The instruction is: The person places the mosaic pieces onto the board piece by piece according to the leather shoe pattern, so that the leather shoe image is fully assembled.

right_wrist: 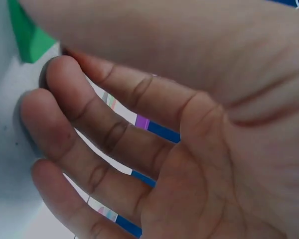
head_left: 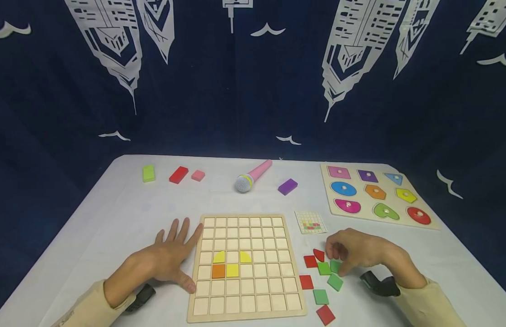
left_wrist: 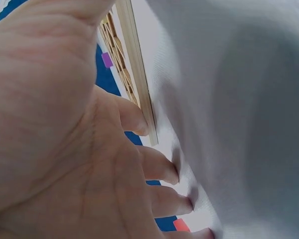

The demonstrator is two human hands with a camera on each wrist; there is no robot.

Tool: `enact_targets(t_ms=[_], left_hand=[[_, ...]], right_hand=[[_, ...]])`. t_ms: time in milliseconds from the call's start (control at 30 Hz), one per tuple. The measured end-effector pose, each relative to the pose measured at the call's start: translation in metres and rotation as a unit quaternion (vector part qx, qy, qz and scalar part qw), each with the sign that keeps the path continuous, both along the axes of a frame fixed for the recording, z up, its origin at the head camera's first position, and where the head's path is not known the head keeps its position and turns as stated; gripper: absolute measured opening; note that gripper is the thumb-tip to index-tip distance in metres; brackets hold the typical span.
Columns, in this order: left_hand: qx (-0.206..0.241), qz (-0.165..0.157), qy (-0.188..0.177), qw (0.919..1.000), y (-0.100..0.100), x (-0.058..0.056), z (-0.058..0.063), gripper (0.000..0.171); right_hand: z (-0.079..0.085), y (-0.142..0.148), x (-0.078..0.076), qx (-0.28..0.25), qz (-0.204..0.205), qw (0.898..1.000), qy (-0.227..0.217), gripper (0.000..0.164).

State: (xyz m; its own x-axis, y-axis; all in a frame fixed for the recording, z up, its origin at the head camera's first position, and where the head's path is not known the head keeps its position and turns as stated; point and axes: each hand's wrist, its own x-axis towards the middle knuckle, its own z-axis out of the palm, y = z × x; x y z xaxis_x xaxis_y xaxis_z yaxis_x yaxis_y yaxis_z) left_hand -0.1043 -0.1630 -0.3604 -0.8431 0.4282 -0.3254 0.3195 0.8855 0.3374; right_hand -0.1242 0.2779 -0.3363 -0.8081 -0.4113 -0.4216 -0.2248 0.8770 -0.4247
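Across the back, a dark curtain [head_left: 236, 104] with white towers upside down; before it, the white surface [head_left: 114, 213], near corners cut off by the frame; near the middle, the wooden grid [head_left: 248, 303], with a yellow quarter [head_left: 219, 257] above an orange square [head_left: 218, 271], a yellow square [head_left: 232, 270] beside that and another yellow quarter [head_left: 245, 257] diagonally above; at far right, the puzzle [head_left: 367, 212] of nine knobbed shapes; against the grid's left rim, the left hand [head_left: 167, 259], fingers spread wide, with thumb tip out of sight in its wrist view.

Over the green tile [head_left: 335, 266], right of the grid, the right hand [head_left: 357, 247], fingers bent and narrow; tile partly covered, with pinched or merely touched impossible to tell; index tip hidden behind the thumb in its wrist view; along the far side, a pink mic [head_left: 255, 175]; between grid and puzzle, a small card [head_left: 310, 222], pattern too fine for certainty; flanking the mic, a purple block [head_left: 287, 186] and, farther left, green [head_left: 148, 173], red [head_left: 179, 175] and pink blocks [head_left: 198, 175]; crowding close around the right hand, loose red and green tiles [head_left: 324, 268], one red tile [head_left: 306, 282] tight by the grid's right rim.
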Motion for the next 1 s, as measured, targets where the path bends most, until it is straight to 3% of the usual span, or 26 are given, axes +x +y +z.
enact_targets(t_ms=[233, 667, 1000], left_hand=[[0.000, 0.000, 0.001, 1.0000, -0.001, 0.000, -0.001, 0.145], [-0.002, 0.004, -0.004, 1.0000, -0.002, 0.000, 0.002, 0.143], [-0.009, 0.008, -0.006, 0.9999, -0.002, -0.001, 0.003, 0.143]], right_hand=[[-0.001, -0.001, -0.003, 0.007, -0.026, 1.000, 0.011, 0.029], [0.001, -0.010, -0.002, 0.017, -0.030, 0.996, 0.087, 0.030], [0.013, -0.039, 0.010, 0.004, 0.023, 0.992, 0.127, 0.024]])
